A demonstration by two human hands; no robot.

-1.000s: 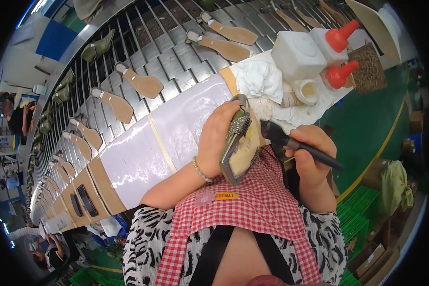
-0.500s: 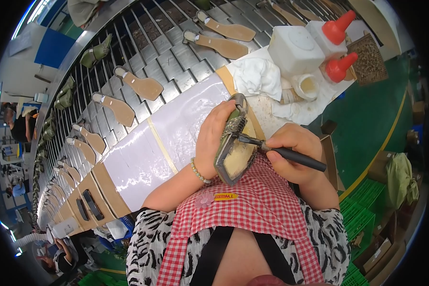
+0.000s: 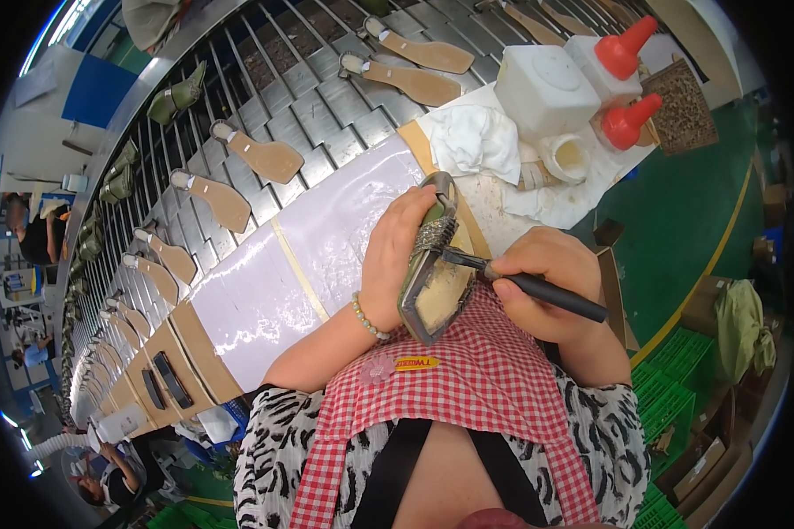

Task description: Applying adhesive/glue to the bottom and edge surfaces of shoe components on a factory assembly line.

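Downward fisheye view from the head, at close range.

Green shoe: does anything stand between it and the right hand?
Only the black-handled brush held in the right hand; its head appears to touch the underside of the green shoe. Nothing else visible stands between them.

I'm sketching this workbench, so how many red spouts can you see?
2. One red spout tops a white bottle at the upper right; the other red spout is just below it in the picture.
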